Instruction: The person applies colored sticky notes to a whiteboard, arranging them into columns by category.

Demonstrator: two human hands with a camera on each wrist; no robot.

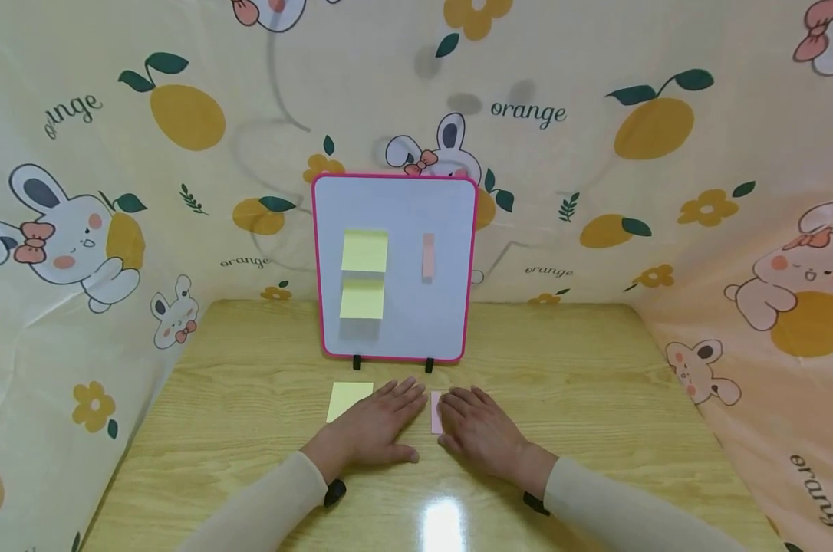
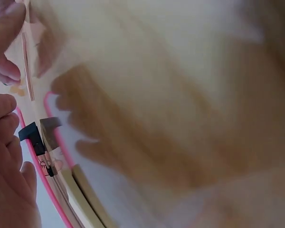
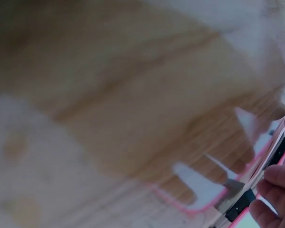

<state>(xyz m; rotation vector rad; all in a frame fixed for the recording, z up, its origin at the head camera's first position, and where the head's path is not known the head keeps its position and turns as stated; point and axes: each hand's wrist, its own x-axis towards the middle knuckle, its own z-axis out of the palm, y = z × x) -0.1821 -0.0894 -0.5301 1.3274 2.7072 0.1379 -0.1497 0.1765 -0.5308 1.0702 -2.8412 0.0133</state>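
Observation:
My left hand [image 1: 383, 423] lies palm down with fingers extended, its back edge overlapping the yellow sticky note pad [image 1: 348, 399] in the head view. My right hand [image 1: 484, 431] rests on the table to the right, beside the narrow pink sticky note pad [image 1: 436, 412], its fingertips overlapping that pad's right edge. Neither hand grips anything. Behind them a pink-framed whiteboard [image 1: 401, 337] stands upright on black feet. Two yellow sticky notes [image 1: 364, 251] are stuck one above the other on its left half, and a pink strip [image 1: 428, 257] is stuck on its right half.
The glossy wooden table [image 1: 568, 360] reflects a bright light near its front. A patterned cloth [image 1: 548, 184] with rabbits and oranges encloses it at the back and sides. Black wrist straps [image 1: 334, 492] show at both cuffs.

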